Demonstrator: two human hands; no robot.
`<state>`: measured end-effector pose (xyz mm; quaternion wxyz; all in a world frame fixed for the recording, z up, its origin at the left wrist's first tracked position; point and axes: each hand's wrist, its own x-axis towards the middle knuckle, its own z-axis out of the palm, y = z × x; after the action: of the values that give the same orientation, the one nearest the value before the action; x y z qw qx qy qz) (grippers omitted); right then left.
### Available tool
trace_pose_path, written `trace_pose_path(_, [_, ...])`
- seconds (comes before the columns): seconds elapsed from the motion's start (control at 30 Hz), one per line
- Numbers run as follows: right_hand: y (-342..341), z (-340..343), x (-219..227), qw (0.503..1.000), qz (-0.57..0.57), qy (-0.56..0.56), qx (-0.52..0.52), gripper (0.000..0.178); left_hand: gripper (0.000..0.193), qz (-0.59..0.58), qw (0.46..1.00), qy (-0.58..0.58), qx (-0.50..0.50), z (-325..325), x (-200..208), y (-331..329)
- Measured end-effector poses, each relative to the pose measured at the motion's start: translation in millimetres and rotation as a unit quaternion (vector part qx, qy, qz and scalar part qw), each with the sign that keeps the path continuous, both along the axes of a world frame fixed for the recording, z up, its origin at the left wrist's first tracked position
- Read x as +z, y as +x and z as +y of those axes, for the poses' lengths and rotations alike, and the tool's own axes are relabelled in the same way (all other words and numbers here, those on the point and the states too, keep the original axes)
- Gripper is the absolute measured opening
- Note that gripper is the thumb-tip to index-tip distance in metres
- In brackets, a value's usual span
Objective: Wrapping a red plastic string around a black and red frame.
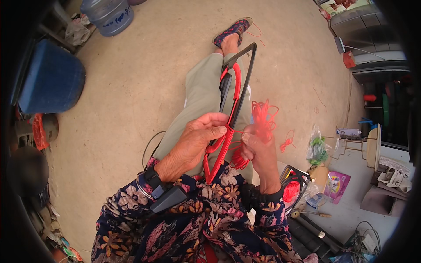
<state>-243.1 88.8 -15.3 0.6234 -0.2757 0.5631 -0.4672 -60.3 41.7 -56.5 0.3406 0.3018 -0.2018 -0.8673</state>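
Across my lap lies a long, narrow black frame (249, 72), its near end wound closely with red cord (215, 167). My left hand (197, 136) is closed on the wrapped part, thumb and fingers pinching it where the winding ends. A bundle of loose red cord (264, 117) is gripped in my right hand (262, 151), slightly blurred, just right of the frame. A short strand runs between the two hands. More red loops (239, 158) hang below the right hand. A dark flat piece (225, 89) lies along the frame's left side.
A blue bin (55, 79) and a water jug (108, 16) stand at the left. Right of me are a small basket with red cord (291, 192), a purple packet (337, 186), a plastic bag with green contents (317, 150) and a wire rack (351, 144). Red scraps (287, 142) lie on the floor.
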Motion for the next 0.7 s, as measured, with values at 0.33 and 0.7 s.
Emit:
trace_pose_path(0.33, [2,2,4,1.0,-0.004,-0.027,0.002,0.019,0.022,-0.059,0.996,-0.044,0.046,4,5,8])
trace_pose_path(0.7, [12,7,21,0.99,0.051,-0.052,0.123,0.018,0.018,-0.064,0.995,-0.055,0.058,4,8,13])
